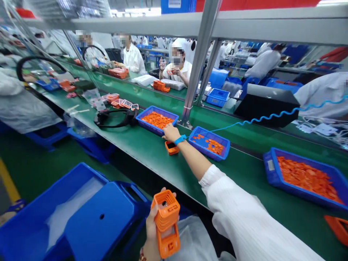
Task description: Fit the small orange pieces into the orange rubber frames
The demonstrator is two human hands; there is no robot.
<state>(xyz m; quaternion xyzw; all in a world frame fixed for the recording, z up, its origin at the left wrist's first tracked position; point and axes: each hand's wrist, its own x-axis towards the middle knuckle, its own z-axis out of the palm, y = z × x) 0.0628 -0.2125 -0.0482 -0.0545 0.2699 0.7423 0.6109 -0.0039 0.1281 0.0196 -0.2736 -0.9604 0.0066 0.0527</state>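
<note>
My left hand (152, 224) is closed around a stack of orange plastic frames (165, 214), held low in front of the table edge. The lowest frame (169, 243) juts out at an angle from the others. My right hand (171, 132), with a blue wrist strap (179, 140), reaches over the near right corner of a blue tray (139, 117) of small orange pieces (156, 119). Its fingers are curled, and whatever they may pinch is hidden. Just below that hand, an orange frame with a dark middle (172, 148) lies on the green tabletop (146, 156).
To the right stand a second blue tray (224, 154) with orange pieces and a larger blue bin (272, 174). A black headband-like device (116, 119) lies left. A metal post (194, 72) rises behind the trays. A coiled blue cord (255, 119) crosses the table. Co-workers sit opposite.
</note>
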